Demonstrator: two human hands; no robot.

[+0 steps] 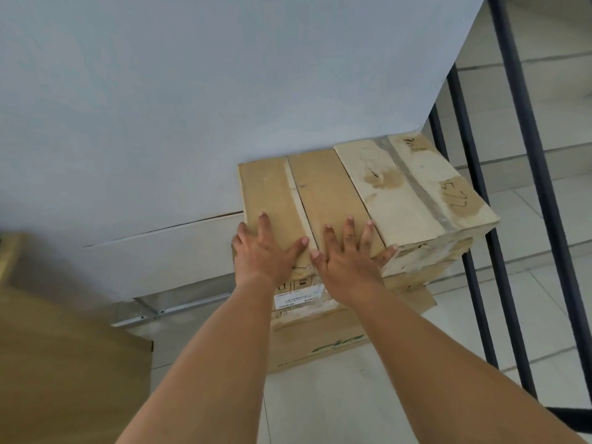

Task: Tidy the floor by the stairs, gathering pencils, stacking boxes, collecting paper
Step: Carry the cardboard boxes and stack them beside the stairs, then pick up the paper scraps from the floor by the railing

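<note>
A stack of cardboard boxes stands against the pale blue wall. On top, a brown box (288, 187) lies at the left and a paler taped box (413, 184) with handwriting at the right. Both rest on a larger box (323, 328) with green lettering. My left hand (261, 251) lies flat on the near edge of the brown box, fingers spread. My right hand (347, 254) presses flat beside it, its little finger touching the paler box's near corner. Neither hand grips anything. No pencils or paper are in view.
Dark stair railing bars (528, 200) run down the right side, with tiled steps (525, 161) beyond. Another cardboard box (64, 363) fills the lower left. A metal strip (179, 307) lies at the wall's base. The floor (320, 405) is light tile.
</note>
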